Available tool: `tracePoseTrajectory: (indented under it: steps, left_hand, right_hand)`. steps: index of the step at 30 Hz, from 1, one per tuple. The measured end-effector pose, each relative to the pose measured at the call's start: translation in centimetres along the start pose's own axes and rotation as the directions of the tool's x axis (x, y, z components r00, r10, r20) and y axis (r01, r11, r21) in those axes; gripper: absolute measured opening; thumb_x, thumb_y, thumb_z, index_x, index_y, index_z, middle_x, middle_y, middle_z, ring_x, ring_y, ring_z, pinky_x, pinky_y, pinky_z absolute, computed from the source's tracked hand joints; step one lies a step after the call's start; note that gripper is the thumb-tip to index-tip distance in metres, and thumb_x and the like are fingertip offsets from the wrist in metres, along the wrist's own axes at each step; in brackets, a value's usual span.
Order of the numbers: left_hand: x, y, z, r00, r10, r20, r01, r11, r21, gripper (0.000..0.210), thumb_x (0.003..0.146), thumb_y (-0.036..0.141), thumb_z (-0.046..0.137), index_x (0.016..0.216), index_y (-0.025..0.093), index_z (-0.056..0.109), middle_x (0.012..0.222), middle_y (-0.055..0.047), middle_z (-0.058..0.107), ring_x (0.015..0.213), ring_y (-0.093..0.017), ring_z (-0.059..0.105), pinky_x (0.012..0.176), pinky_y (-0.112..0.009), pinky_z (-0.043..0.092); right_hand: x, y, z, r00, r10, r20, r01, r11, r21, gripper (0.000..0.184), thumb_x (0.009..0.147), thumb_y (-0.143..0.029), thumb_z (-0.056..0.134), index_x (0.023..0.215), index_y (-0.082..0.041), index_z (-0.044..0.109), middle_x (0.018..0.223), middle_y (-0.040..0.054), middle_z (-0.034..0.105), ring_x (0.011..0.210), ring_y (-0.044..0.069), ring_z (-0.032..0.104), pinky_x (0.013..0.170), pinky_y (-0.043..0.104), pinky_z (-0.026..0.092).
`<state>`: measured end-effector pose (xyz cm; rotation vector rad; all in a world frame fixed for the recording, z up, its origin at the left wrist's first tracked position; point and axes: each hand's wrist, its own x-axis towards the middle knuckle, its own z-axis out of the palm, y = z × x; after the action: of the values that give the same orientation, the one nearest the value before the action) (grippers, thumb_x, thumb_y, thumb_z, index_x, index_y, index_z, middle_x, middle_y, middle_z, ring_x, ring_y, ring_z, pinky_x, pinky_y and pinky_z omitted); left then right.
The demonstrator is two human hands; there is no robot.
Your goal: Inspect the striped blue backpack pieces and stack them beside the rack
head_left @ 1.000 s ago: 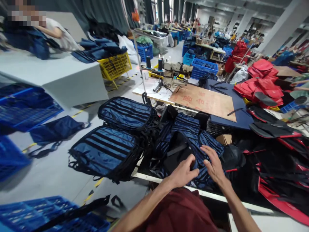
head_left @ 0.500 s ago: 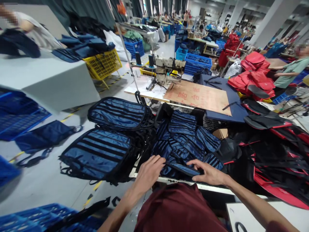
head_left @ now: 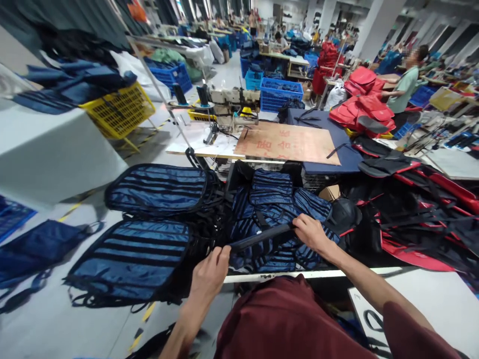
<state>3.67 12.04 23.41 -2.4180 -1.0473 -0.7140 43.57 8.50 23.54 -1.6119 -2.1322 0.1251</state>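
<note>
My left hand (head_left: 210, 273) pinches one end of a dark fabric panel (head_left: 262, 238) with a black bound edge. The panel's other end is between the fingers of my right hand (head_left: 311, 232), so its edge runs straight and slanting, higher at the right. Beneath it lies a heap of blue camouflage pieces with black stripes (head_left: 271, 187), inside a white-edged bin (head_left: 277, 275) in front of me. Just left of the bin are two stacks of blue striped backpack panels, a nearer stack (head_left: 138, 257) and a farther stack (head_left: 160, 187).
Beyond the bin stands a sewing machine (head_left: 228, 107) beside a brown board (head_left: 288, 142). Black and red bags (head_left: 415, 219) pile up at the right. A white board (head_left: 419, 304) is near my right arm. A person (head_left: 402, 87) stands by red bags (head_left: 362, 112).
My hands have moved apart, the right one up and away from me, drawing the panel's edge out straight between them. The view has swung to the right.
</note>
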Motion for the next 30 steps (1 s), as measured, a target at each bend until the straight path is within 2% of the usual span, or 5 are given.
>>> tracePoseTrajectory:
  steps: [7,14,19,24,30]
  left_hand:
    - [3.1,1.9,-2.2,0.986,-0.084,-0.141,0.074,0.995,-0.071,0.045,0.104,0.014,0.061,0.148,0.024,0.062,0.074,0.001,0.060,0.066,-0.019,0.065,0.067,-0.032,0.049]
    - [4.5,4.9,-2.7,0.973,-0.229,0.015,0.208,0.854,-0.476,0.019,0.104,0.029,0.068,0.121,0.028,0.075,0.089,-0.002,0.071,0.080,-0.018,0.070,0.076,-0.029,0.052]
    - [1.4,1.7,-3.5,0.655,-0.248,0.713,0.735,0.428,-0.526,0.037,0.095,0.061,0.068,0.088,0.025,0.069,0.083,0.000,0.069,0.079,-0.020,0.065,0.076,-0.030,0.055]
    - [-2.5,1.8,-5.3,0.453,0.063,0.889,0.876,0.154,-0.457,0.046,0.088,0.057,0.074,0.121,0.025,0.075,0.125,-0.007,0.078,0.120,-0.029,0.069,0.106,-0.038,0.057]
    - [-1.5,1.3,-3.4,0.640,-0.177,0.748,0.760,0.291,-0.581,0.032,0.102,0.050,0.064,0.123,0.027,0.076,0.118,-0.004,0.077,0.110,-0.023,0.072,0.096,-0.030,0.060]
  right_hand:
    - [1.9,-2.4,-2.3,0.973,-0.133,-0.187,0.131,0.991,-0.019,0.028,0.107,-0.041,0.076,0.126,-0.021,0.072,0.119,0.0136,0.074,0.111,0.030,0.069,0.098,0.042,0.059]
    - [3.0,-8.5,-2.3,0.953,-0.297,0.053,0.279,0.934,0.224,0.037,0.110,-0.019,0.054,0.141,-0.025,0.071,0.111,0.0059,0.082,0.100,0.022,0.078,0.093,0.032,0.062]
    - [3.7,-2.7,-5.7,0.984,0.121,-0.131,-0.064,0.926,0.371,0.028,0.111,-0.031,0.055,0.126,-0.026,0.079,0.116,0.0055,0.083,0.104,0.025,0.079,0.093,0.034,0.062]
    - [4.4,4.0,-8.3,0.859,0.428,-0.280,-0.299,0.865,0.403,0.039,0.104,-0.052,0.061,0.118,-0.022,0.082,0.116,0.0085,0.082,0.108,0.031,0.075,0.099,0.041,0.058]
    - [3.4,6.8,-8.3,0.803,0.534,-0.264,-0.401,0.812,0.425,0.058,0.096,-0.070,0.063,0.116,-0.019,0.083,0.110,0.0100,0.081,0.107,0.033,0.073,0.103,0.044,0.055]
